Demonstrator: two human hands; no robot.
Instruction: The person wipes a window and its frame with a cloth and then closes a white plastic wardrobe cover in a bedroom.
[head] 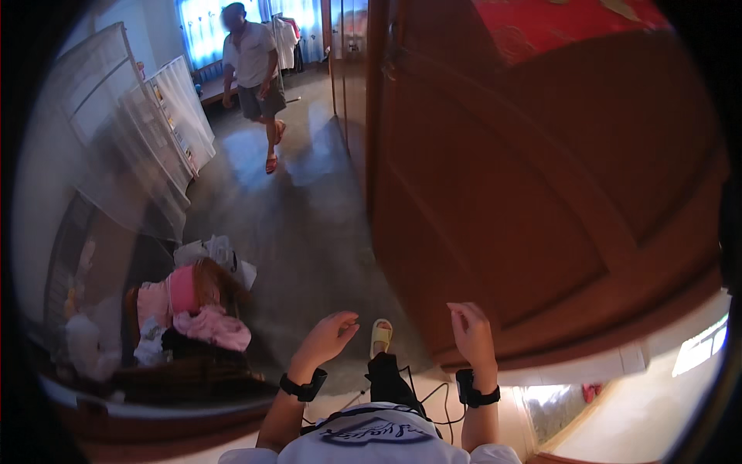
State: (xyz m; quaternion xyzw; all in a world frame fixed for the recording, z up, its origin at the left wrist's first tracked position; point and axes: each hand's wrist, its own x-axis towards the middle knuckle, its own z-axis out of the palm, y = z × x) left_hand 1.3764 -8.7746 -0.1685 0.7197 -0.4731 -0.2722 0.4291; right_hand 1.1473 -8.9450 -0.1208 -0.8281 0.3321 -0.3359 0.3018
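My left hand (327, 339) is held out in front of me, loosely curled, with nothing in it. A small gap shows between its thumb and fingers. My right hand (472, 333) is also raised and holds nothing, its fingers slightly bent. It appears near the brown panelled wooden door (522, 191) on the right; contact cannot be made out. Each wrist wears a black strap, one on the left (304, 385) and one on the right (478, 390). Below and between the hands, a foot in a yellow slipper (381, 336) stands on the grey floor (307, 272).
Ahead, a person (255, 69) in shorts and red sandals is on the floor. To the left, a chair (132, 313) bears pink clothes (211, 327), near plastic bags (217, 249). White netting (133, 151) hangs beyond. Black cables (443, 400) dangle by my waist. Red cloth (568, 23) appears above the door.
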